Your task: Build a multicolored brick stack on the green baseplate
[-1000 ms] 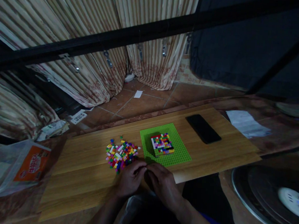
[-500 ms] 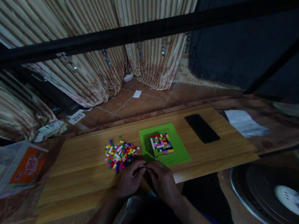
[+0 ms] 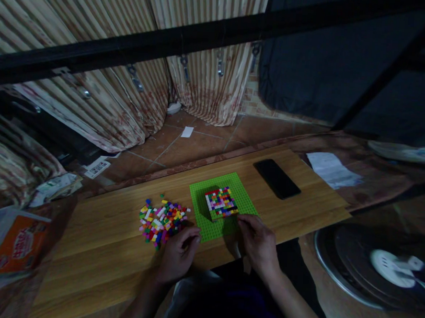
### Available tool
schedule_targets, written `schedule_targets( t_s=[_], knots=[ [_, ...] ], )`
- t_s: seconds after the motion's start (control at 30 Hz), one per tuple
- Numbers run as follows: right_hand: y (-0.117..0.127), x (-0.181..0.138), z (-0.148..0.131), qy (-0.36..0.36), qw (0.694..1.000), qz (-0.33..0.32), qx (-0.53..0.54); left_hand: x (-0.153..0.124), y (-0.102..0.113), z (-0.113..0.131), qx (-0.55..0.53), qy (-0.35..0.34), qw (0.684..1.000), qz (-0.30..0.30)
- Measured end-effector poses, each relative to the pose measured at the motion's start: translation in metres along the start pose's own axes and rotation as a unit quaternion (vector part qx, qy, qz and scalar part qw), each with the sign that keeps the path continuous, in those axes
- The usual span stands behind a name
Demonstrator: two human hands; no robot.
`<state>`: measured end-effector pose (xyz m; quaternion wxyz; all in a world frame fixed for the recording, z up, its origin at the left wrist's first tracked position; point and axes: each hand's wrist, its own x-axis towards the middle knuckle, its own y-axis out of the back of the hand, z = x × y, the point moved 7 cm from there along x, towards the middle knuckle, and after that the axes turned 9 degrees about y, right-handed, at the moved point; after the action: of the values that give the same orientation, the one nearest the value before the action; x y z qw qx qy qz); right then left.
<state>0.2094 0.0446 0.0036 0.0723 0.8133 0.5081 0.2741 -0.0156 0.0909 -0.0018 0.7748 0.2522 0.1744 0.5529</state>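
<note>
My right hand is over the near right part of the green studded baseplate, its thumb and fingertips pinched together. Whatever it pinches is too small and dark to make out. Just left of those fingertips, a square block built of many-coloured toy bricks sits on the baseplate. My left hand rests at the plate's near left corner, beside a pile of small loose toy bricks. Its fingers are curled towards the thumb; anything between them is hidden.
The wooden table carries a black phone right of the baseplate. A clear plastic box with an orange label stands at the left. Beyond the table's right end lies a white paper. A power strip rests on a round dark object.
My hands, together in front of the baseplate before, have come apart. The right hand has moved forward and right to the brick block's near corner; the left stays near the pile. The view has shifted slightly.
</note>
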Motion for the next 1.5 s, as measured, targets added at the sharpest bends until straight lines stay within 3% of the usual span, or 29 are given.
schedule_targets(
  t_s=[0.33,0.63,0.8,0.97,1.5],
  knots=[
    [0.001,0.016,-0.003,0.030,0.997,0.054,0.052,0.000,0.000,0.000,0.015,-0.003,1.000,0.004],
    [-0.011,0.021,0.029,-0.062,0.975,0.069,0.201,0.001,-0.002,-0.002,0.014,0.009,1.000,-0.004],
    [-0.013,0.026,0.032,-0.109,0.963,0.054,0.241,0.001,-0.002,-0.001,0.019,0.011,1.000,0.002],
    [-0.019,0.026,0.034,-0.185,0.931,0.040,0.313,0.001,-0.003,-0.002,0.018,0.013,1.000,0.003],
    [-0.025,0.032,0.037,-0.233,0.918,0.031,0.318,0.001,-0.004,0.000,0.027,0.011,1.000,0.000]
  ],
)
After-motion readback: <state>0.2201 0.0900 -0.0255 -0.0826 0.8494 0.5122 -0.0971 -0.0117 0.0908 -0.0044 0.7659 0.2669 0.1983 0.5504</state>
